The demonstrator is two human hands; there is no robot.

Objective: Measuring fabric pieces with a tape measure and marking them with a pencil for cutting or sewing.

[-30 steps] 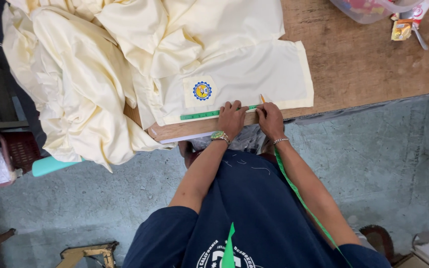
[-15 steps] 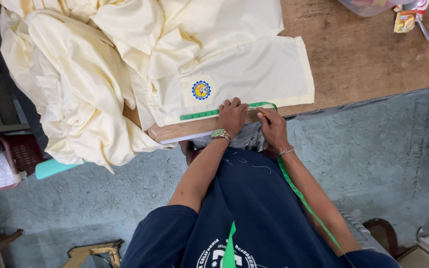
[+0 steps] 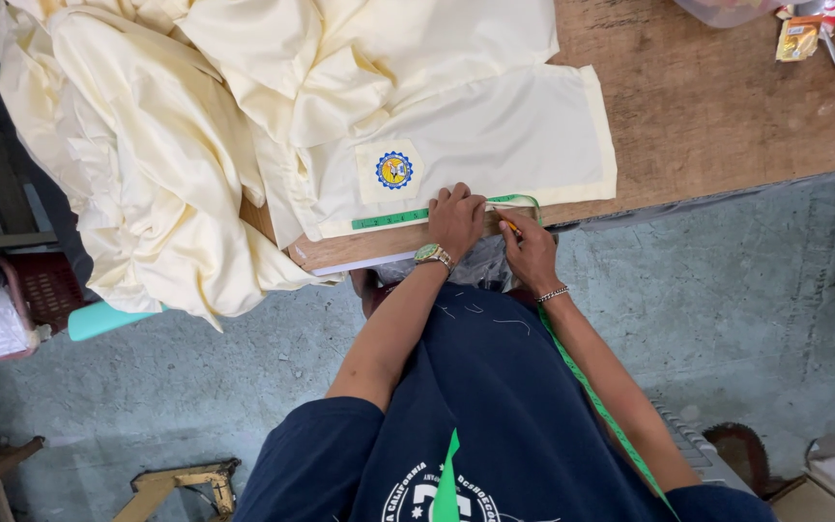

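Head view: my hands pin a green measuring tape [image 3: 408, 217] along the near hem of a pale yellow shirt piece [image 3: 495, 135] on the wooden tabletop [image 3: 727, 126].

My left hand [image 3: 456, 218], wristwatch [image 3: 432, 255] on it, lies flat with its fingers spread, pressing the tape onto the cloth just beside the blue and yellow round badge [image 3: 394, 170]. My right hand [image 3: 531, 253], with a chain bracelet [image 3: 553, 294], has its fingers pinched on what looks like a pencil [image 3: 509, 225], though it is too small to be sure, its tip touching the hem where the tape curves back. The tape's loose end trails down over my dark blue shirt. More yellow fabric [image 3: 147, 174] is heaped at the tabletop's left edge and spills over it.
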